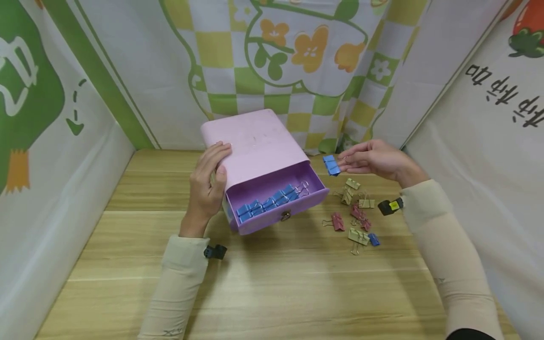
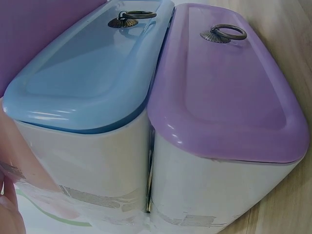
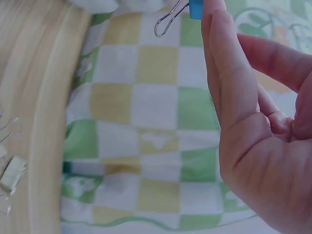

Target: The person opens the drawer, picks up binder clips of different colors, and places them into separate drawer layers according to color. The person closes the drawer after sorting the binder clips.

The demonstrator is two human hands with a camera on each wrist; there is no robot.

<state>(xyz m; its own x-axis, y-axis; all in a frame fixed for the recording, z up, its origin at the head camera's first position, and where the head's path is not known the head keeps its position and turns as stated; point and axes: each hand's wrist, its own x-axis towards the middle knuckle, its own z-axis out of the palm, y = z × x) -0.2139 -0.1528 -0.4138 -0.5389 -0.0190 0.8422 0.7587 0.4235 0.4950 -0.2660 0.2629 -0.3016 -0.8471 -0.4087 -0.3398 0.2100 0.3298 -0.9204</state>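
Observation:
My left hand [image 1: 206, 189] rests on the left edge of a pink drawer box [image 1: 257, 141], fingers over the top and thumb by the front corner. The box's purple drawer [image 1: 306, 203] is pulled out, with a row of blue binder clips [image 1: 268, 202] inside. Right of the box, my right hand [image 1: 374, 160] pinches a blue binder clip [image 1: 331, 165] by its wire-handle end. That clip [image 3: 196, 9] is mostly cut off in the right wrist view. A blue drawer front [image 2: 92, 68] and a purple drawer front [image 2: 229, 78] with ring pulls fill the left wrist view.
Loose yellow binder clips [image 1: 359, 236], red binder clips [image 1: 337, 222] and a small blue clip [image 1: 374, 239] lie on the wooden table [image 1: 272, 293] below my right hand. A patterned curtain [image 1: 289, 89] hangs behind the box, and printed sheets flank the table.

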